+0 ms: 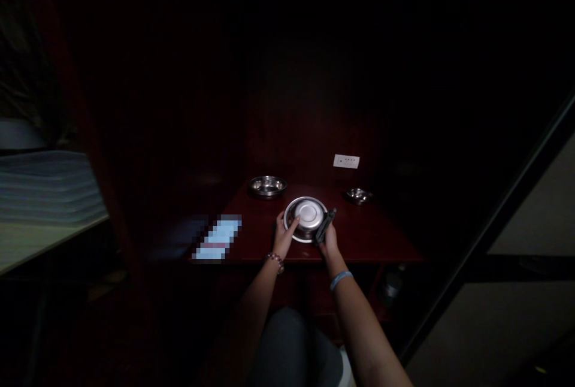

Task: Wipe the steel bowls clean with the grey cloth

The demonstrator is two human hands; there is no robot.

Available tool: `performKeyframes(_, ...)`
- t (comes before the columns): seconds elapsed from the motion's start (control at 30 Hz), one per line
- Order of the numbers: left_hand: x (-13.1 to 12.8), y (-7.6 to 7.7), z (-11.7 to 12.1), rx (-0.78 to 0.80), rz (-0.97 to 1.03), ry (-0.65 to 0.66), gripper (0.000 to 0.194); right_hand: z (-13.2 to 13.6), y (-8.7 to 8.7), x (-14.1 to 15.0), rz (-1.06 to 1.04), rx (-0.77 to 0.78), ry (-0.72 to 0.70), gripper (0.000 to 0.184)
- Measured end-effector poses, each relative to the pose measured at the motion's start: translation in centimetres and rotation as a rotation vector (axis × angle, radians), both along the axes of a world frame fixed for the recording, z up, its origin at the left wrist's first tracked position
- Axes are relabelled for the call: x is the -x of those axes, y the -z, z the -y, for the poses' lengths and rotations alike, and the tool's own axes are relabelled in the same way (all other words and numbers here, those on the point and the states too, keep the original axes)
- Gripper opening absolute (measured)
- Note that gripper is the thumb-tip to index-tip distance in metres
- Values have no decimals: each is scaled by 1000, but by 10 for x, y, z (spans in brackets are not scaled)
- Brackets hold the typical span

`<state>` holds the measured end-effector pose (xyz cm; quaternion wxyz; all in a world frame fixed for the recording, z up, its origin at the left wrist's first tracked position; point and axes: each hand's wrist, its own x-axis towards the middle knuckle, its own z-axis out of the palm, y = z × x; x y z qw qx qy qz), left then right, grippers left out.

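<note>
A shiny metal bowl (308,213) is held over the dark red tabletop with its underside turned towards me. My left hand (284,236) is closed on the bowl's left rim, the thumb lying across its outside. At the right rim, my right hand (330,240) is closed around a dark, cloth-like object (324,228) that touches the bowl; poor light hides its exact kind. Behind the bowl to the left stands a wide metal bowl (268,187), upright. A smaller metal bowl (359,196) sits at the back right.
The red tabletop (359,237) ends in a front edge near my wrists. A pixelated bright screen (218,238) lies at its left. On the back wall is a white power socket (346,162). Stacked clear trays (45,186) stand far left, and a bottle (392,286) is below right.
</note>
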<state>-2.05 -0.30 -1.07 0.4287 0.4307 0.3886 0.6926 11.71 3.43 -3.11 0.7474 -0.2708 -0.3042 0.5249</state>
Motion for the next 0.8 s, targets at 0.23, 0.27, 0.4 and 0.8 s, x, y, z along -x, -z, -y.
performKeyframes(0.23,1,1,0,-88,-77,-34,56,3,-2,0,20,3,8,34)
performKeyframes(0.27,1,1,0,-107,-85,-35,56,4,-2,0,22,1,12,34)
performKeyframes(0.4,1,0,-1,-166,-108,-23,55,6,-4,-1,35,27,22,37)
performKeyframes(0.8,-1,1,0,-174,-63,0,60,1,-2,0,81,89,146,41)
